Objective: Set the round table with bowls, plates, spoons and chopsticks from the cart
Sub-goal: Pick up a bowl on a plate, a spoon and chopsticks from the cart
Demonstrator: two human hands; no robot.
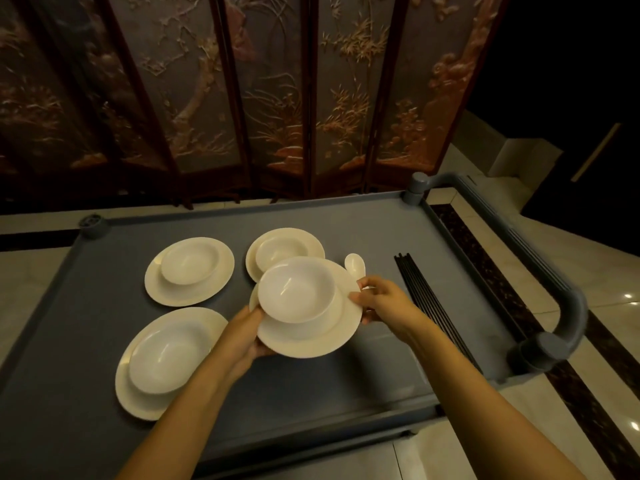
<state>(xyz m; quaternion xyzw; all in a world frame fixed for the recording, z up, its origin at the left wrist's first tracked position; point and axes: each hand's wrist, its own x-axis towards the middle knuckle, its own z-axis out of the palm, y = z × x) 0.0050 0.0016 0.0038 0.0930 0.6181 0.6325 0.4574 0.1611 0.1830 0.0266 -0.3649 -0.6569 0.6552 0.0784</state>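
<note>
Over the grey cart (pixel 363 230) I hold a white plate (pixel 311 337) with a white bowl (pixel 296 289) standing on it. My left hand (pixel 247 336) grips the plate's left rim from below. My right hand (pixel 384 299) pinches its right rim. Three more plate-and-bowl sets rest on the cart: one at back left (pixel 188 270), one at back middle (pixel 284 251), one at front left (pixel 166 362). A white spoon (pixel 355 265) lies just beyond my right hand. Black chopsticks (pixel 429 303) lie in a bundle along the cart's right side.
The cart has a raised rim and a thick grey push handle (pixel 568 306) on the right. A carved folding screen (pixel 242 91) stands close behind the cart. Pale tiled floor with a dark border surrounds it.
</note>
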